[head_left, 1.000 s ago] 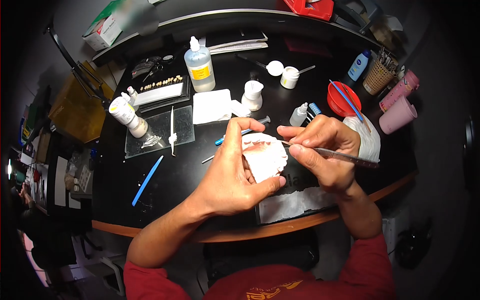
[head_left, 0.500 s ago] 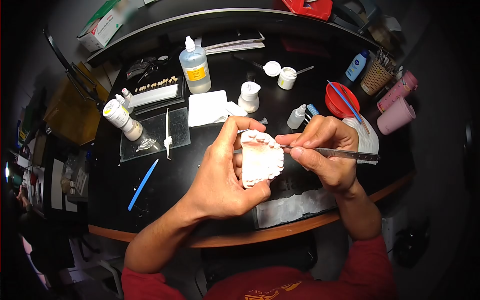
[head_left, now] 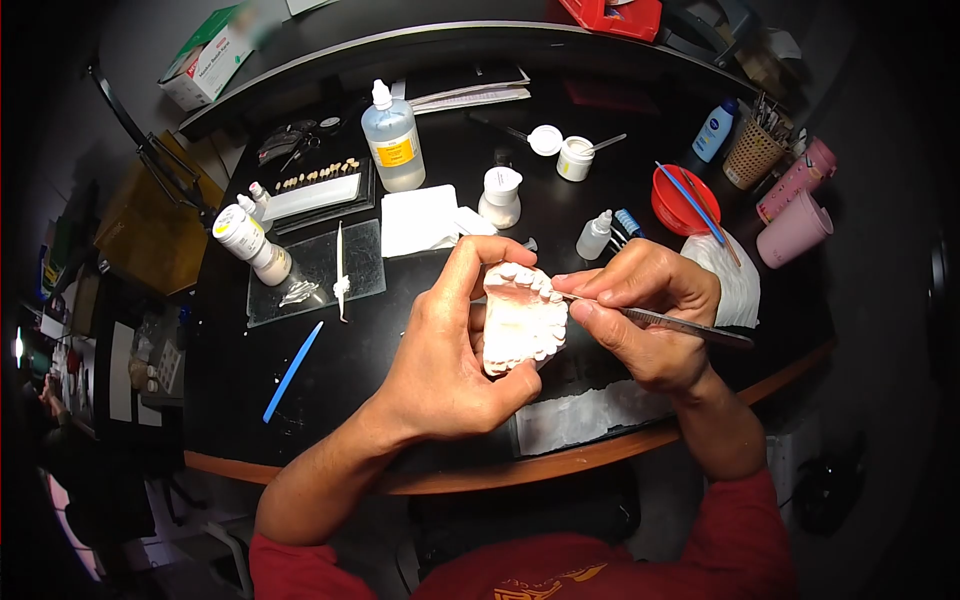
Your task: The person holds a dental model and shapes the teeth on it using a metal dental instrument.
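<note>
Between the fingers and thumb of my left hand (head_left: pixel 437 345) is a white plaster dental cast (head_left: pixel 522 322), its row of teeth turned toward the right. My left hand is closed around the cast's left side and edges. My right hand (head_left: pixel 655 310) pinches a slim metal dental instrument (head_left: pixel 690 328) like a pen. The instrument's thin tip meets the teeth at the cast's upper right; its exact working end is too small to make out. The right fingertips are close beside the teeth.
A glass slab (head_left: pixel 315 275) with white paste and a white spatula (head_left: pixel 341 270) lies left, near a blue stick (head_left: pixel 293 372). Behind stand a large liquid bottle (head_left: pixel 392 135), powder jar (head_left: pixel 500 197), open jar (head_left: pixel 575 158) and dropper bottle (head_left: pixel 594 236). A red bowl (head_left: pixel 682 212) is right.
The instrument in my right hand has tilted, its handle end dropping lower and its tip shifting slightly left onto the teeth. My left hand still holds the cast, which is turned slightly.
</note>
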Action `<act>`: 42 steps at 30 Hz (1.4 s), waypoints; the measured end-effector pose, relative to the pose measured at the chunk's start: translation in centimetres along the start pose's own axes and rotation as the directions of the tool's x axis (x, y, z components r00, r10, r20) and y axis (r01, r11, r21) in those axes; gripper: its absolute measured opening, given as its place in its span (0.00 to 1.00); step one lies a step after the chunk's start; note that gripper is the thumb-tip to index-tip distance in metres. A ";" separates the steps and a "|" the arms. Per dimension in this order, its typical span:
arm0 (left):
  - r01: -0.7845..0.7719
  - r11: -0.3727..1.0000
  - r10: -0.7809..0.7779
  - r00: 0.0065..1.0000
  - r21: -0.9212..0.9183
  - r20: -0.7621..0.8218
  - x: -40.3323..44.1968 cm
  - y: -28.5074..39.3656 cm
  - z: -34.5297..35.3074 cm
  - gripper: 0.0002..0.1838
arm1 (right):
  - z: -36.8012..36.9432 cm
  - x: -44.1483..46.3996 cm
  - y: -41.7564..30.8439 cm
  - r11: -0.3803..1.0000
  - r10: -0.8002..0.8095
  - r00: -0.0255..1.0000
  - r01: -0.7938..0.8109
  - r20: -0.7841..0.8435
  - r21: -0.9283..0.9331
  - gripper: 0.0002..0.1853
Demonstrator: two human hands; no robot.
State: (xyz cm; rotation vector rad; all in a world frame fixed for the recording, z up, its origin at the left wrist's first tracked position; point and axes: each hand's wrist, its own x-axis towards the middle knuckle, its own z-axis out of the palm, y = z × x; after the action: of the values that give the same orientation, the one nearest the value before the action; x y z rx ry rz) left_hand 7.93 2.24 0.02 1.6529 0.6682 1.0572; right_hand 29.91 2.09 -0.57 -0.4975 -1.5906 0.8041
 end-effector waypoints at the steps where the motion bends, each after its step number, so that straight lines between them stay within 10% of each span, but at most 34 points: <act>1: 0.007 1.000 -0.007 1.000 -0.012 -0.002 0.0 0.0 0.0 0.36 | 0.0 0.0 -0.1 1.000 0.002 1.000 -0.002 0.000 -0.012 0.10; 27: -0.023 0.983 0.018 0.999 0.180 0.032 -0.3 0.8 -0.1 0.39 | 0.1 0.0 -0.3 0.991 0.130 0.987 -0.134 0.096 0.031 0.11; 42: -0.157 0.942 0.185 0.980 0.298 -0.070 -0.2 -0.5 0.4 0.23 | -0.2 -0.2 0.2 0.989 0.132 0.981 -0.140 0.145 0.049 0.09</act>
State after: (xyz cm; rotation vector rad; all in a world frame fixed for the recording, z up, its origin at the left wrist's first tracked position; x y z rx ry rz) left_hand 8.25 2.09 -0.54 1.9519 0.7844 1.2142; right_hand 30.14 2.17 -0.84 -0.5201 -1.6711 1.0059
